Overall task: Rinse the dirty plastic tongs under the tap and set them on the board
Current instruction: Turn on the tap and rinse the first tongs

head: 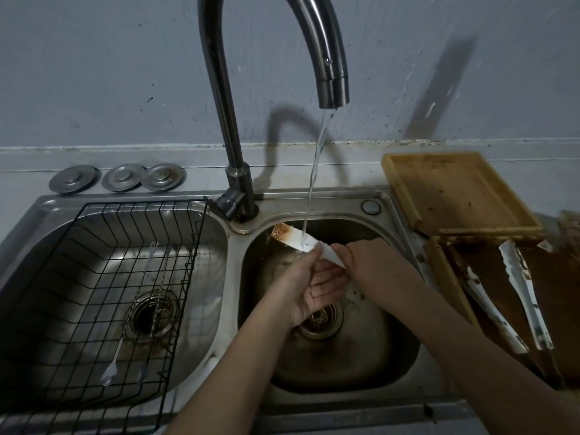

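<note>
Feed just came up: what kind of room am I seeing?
Most likely a home kitchen: a double steel sink with a running tap, a wire rack in one basin, and a wooden board on the counter.
</note>
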The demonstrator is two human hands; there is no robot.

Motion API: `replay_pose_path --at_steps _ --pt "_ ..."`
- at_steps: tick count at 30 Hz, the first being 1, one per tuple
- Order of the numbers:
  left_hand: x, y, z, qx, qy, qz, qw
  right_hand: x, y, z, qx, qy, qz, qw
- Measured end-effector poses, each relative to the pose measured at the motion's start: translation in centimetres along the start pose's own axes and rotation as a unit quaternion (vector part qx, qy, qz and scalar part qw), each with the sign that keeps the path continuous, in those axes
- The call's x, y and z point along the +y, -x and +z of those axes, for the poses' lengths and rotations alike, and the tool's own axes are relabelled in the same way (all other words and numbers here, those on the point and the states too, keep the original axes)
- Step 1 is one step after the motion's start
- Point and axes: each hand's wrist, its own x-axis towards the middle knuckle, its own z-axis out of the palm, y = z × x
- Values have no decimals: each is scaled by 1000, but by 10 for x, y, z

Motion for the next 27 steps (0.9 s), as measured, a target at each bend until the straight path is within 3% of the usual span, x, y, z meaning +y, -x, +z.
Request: replay_pose_path --at_steps 4,10,13,16,19,20,21,23,24,27 --pt "8 -3 -11 18 41 -22 999 -9 0 -6 -1 -10 -26 1000" --pt "0 -2 -5 10 -18 17 1000 -1 -1 -8 8 10 -16 1000" --pt "-1 -5 -10 8 9 21 1000 -1 0 -4 9 -42 18 999" --pt "-2 3 -6 28 -56 27 998 -1 3 -6 -3 -58 26 998" --pt "-4 14 -4 47 -188 68 979 1 7 -8 -18 -57 19 998" --pt "-7 15 -5 76 -255 128 955 3 10 -7 -17 -70 23 997" --pt "-10 16 -10 115 -333 218 910 4 11 -7 -14 -83 26 996" --pt "-18 20 -17 174 -443 410 778 8 13 -4 -8 -103 31 994" --pt "-20 24 -19 168 -474 463 730 8 13 -2 -5 -113 34 993" --pt "-26 15 -30 101 -583 477 650 8 12 3 -5 -119 39 992"
